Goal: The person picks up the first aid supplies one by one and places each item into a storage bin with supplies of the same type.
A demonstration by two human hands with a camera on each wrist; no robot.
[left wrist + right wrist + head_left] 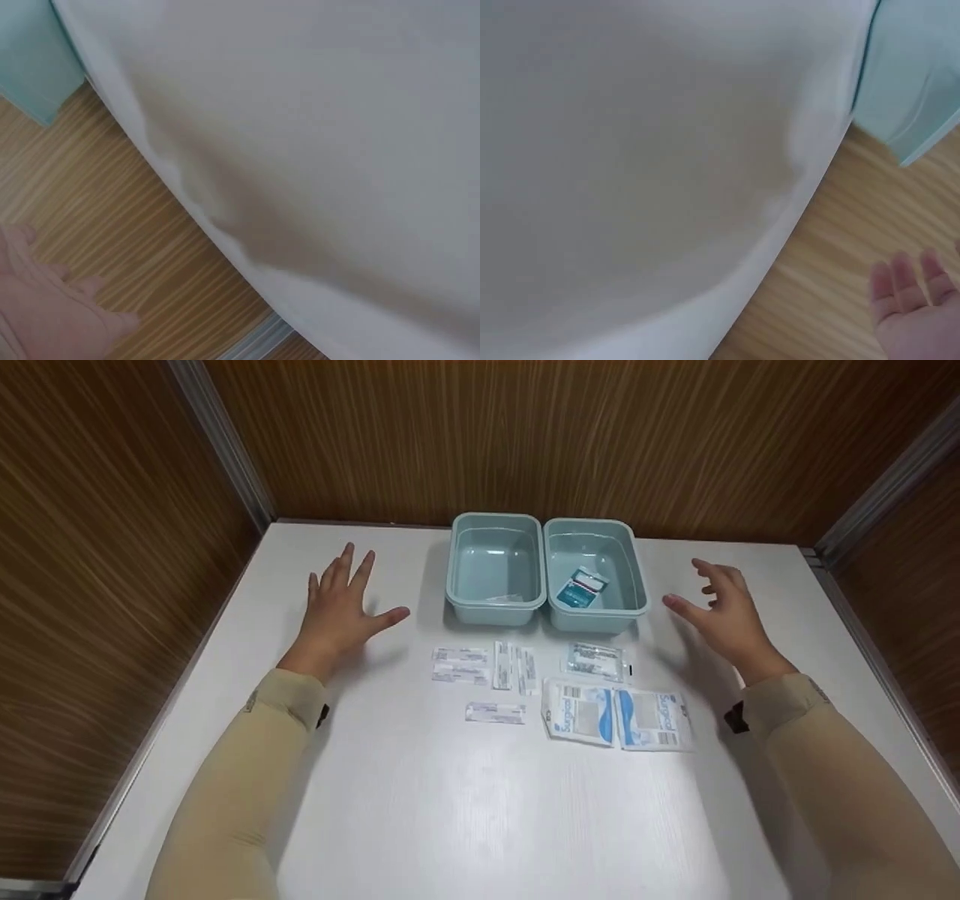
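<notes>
My left hand [337,611] has its fingers spread wide and holds nothing. My right hand [724,611] has softly bent fingers, with the thumb held apart, and it holds nothing too.

Just past my left thumb is the left tub [496,615], and just past my right thumb is the right tub [596,622]. They look like light, stiff, smooth plastic, maybe a bit slippery, so I would hold them by the rims.

The packets lie flat between my hands, closer to me than my thumbs. Nearer my left fingers are the thin paper strips [495,712]. They look light and bendy and may be hard to lift flat, so I would pinch an end. Nearer my right fingers are the Surgical packets [577,712] and, just beyond them, the clear packet [596,660]. Those look soft and floppy, so I would take an edge and not squash the middle.

Now I count: two hands, two tubs, five strips, two Surgical packets, one clear packet. The right tub has teal-and-white packaging [579,591], one piece or two, I can't tell. The left tub has something whitish [504,598], too faint to count.
</notes>
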